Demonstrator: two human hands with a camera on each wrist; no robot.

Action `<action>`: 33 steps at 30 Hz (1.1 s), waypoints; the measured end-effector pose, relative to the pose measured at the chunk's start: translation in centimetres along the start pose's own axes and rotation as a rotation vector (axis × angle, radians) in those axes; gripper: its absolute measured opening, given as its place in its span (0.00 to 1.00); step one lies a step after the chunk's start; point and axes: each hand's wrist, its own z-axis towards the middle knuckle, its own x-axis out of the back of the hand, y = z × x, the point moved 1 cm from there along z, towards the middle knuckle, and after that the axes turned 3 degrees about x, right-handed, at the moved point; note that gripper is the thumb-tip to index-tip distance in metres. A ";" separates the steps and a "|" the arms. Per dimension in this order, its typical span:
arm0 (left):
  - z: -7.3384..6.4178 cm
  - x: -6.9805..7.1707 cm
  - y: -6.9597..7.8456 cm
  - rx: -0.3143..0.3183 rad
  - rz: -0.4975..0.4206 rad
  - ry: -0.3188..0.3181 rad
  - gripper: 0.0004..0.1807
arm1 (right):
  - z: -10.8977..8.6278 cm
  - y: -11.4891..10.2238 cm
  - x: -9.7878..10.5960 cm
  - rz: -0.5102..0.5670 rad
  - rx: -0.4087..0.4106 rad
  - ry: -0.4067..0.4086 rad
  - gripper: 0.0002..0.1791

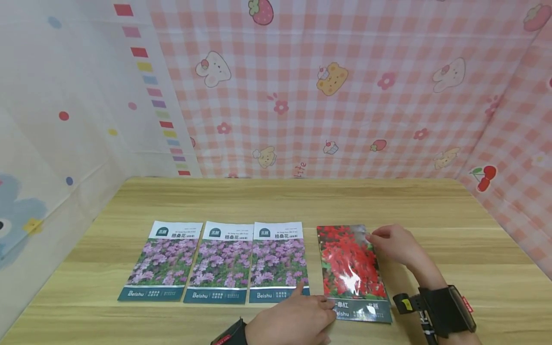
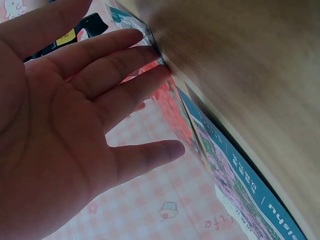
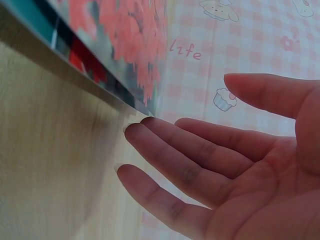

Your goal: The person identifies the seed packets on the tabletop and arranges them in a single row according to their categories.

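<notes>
A glossy seed packet with red flowers (image 1: pixel 351 261) lies on the wooden table, right of centre. Against its lower left corner rest the extended fingers of my left hand (image 1: pixel 293 318); the left wrist view shows that palm (image 2: pixel 55 135) with the little finger spread apart. My right hand (image 1: pixel 398 244) touches the packet's upper right edge with its fingertips. Seen from the right wrist, these fingers (image 3: pixel 185 167) are nearly straight and the thumb stands away from them. Under the packet's side edge a second red printed layer (image 3: pixel 87 60) shows.
Three matching packets with purple flowers stand in a row to the left: the left one (image 1: pixel 163 261), the middle one (image 1: pixel 220 263) and the right one (image 1: pixel 278 263). Behind the wooden table (image 1: pixel 276 199) hangs a pink checked cloth (image 1: pixel 302 120). A pale cloth (image 1: pixel 64 158) covers the left side.
</notes>
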 end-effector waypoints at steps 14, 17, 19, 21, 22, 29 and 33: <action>-0.1 -0.2 0.1 0.010 -0.015 0.006 0.20 | -0.1 -0.1 0.0 0.046 0.022 0.032 0.20; 0.0 -0.1 0.0 0.015 -0.021 -0.005 0.19 | -0.1 0.0 -0.1 0.052 0.009 0.020 0.20; 0.0 -0.1 0.0 0.020 -0.030 -0.013 0.19 | 0.0 0.0 -0.2 0.063 -0.003 0.013 0.19; 0.0 -0.1 0.0 0.023 -0.037 -0.016 0.19 | 0.0 0.0 -0.3 0.082 -0.013 0.008 0.17; 0.0 -0.1 0.0 0.024 -0.038 -0.015 0.19 | 0.1 0.1 -0.4 0.098 -0.020 0.003 0.16; 0.0 -0.2 0.0 0.025 -0.039 -0.016 0.19 | 0.1 0.6 -0.8 0.202 -0.047 -0.030 0.09; 0.0 -0.3 0.0 0.011 -0.023 -0.012 0.20 | 0.2 1.0 -0.9 0.311 -0.060 -0.073 0.09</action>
